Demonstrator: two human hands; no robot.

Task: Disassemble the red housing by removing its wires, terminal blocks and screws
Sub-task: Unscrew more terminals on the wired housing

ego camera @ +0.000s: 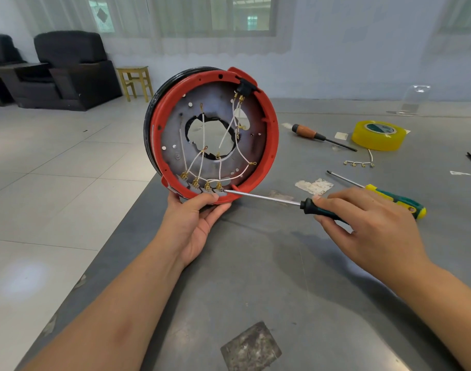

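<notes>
You held the red housing (272, 135) on edge at the table's (309, 303) near-left corner, your left hand (194, 220) cupped under its lowest rim with the thumb curled over it, open side facing you. Your right hand (363, 226) gripped the dark-handled screwdriver (304, 203), whose shaft ran leftward and slightly up, its tip on the rightmost terminal block (220, 189) in the row just above your left thumb. Little looked finished: white wires (223, 135) crossed the grey plate, four terminals sat in the rim, and a black connector (243, 85) remained at the top. One freed strand of terminals (359, 164) lay beyond your right hand, beside a yellow-green screwdriver (395, 199), a wooden-handled one (306, 131) and yellow tape (377, 135). The housing's flat axis pointed toward you.
</notes>
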